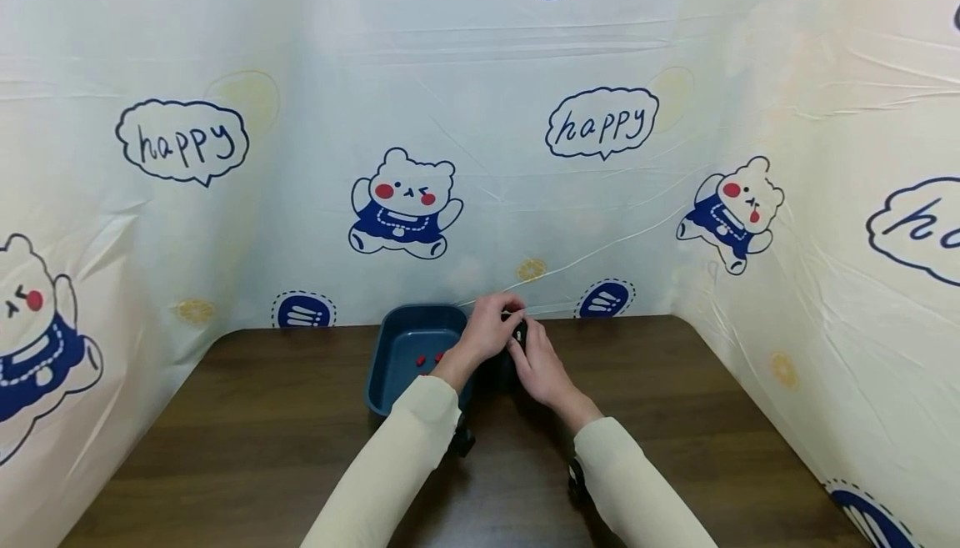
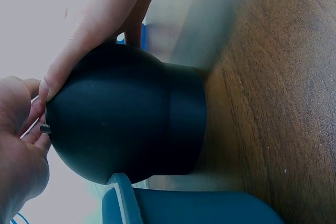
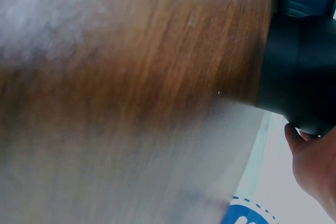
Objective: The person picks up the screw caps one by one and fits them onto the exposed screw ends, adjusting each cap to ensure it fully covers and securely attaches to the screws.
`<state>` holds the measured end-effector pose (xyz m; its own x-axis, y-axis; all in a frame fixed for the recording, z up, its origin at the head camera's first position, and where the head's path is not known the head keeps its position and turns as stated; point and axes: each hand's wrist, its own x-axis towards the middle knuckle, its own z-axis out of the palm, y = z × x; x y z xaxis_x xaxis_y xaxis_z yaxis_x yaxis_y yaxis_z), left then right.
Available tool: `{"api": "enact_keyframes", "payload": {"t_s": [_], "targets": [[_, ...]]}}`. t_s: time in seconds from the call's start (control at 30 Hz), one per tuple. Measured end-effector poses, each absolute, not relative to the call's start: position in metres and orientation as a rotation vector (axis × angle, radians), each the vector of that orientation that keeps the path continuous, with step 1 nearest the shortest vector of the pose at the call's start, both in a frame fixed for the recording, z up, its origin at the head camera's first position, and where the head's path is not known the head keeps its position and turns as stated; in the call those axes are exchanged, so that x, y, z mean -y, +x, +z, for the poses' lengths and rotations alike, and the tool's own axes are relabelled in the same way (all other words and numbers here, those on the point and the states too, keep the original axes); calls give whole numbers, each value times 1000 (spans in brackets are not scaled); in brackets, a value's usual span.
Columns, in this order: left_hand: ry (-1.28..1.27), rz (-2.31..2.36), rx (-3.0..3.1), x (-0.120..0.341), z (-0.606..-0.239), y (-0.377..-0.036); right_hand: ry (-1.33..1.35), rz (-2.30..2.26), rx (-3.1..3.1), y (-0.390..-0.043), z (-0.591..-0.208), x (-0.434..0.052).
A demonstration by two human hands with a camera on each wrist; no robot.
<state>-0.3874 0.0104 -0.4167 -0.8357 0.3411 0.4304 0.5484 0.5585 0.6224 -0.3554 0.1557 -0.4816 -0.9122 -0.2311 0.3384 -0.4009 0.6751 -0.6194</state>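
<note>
Scene: a person is working w/ both hands at a wood table, walled by a bear-print sheet.
Thing in hand: a black dome, a rounded top on a short cylinder base, is standing on the table just right of the blue tray, touching or nearly touching its wall; can't tell which.
Left hand: the left hand is reaching over the dome's top, fingers curled; in the left wrist view its fingertips are pressing on the crown.
Right hand: the right hand is closing in from the right, against the dome's side, and pinching what looks like a small dark screw or stud at the crown.
Hands overall: they are working together, both on the dome, almost touching each other.
Tray: it is holding a few small red bits, too small to identify.
Step, as judged: the person seems to be fitting or turning the small stud at the dome's top, w/ the left hand steadying. Whether it's going in or coming out can't be told.
Next move calls for: a firm hold on the dome so it isn't rocking, plus fine fingertip twisting, keeping the stud straight to its hole.
Risk: the stud is tiny and could be slipping from the pinch & rolling off.
</note>
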Motion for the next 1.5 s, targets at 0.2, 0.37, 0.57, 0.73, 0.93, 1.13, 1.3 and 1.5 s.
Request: {"api": "enact_keyframes", "payload": {"t_s": [0.2, 0.37, 0.57, 0.73, 0.93, 1.13, 1.3, 1.5], "targets": [[-744, -1141, 2519, -10, -418, -389, 529, 1080, 2637, -354, -481, -155], [-728, -1160, 2507, -10, -419, -390, 528, 1076, 2633, -354, -481, -155], [-724, -1147, 2488, -10, -420, -390, 530, 1069, 2614, -356, -482, -155], [-731, -1125, 2484, -10, -422, -390, 541, 1083, 2612, -355, -482, -155], [-708, -1130, 2508, -12, -426, -392, 552, 1094, 2614, -354, -481, -156], [-714, -1139, 2502, -12, -426, -392, 549, 1074, 2619, -356, -482, -157], [-701, -1145, 2500, -11, -426, -390, 552, 1049, 2631, -358, -484, -157], [-693, -1145, 2492, -11, -427, -391, 561, 1035, 2625, -358, -484, -157]]}}
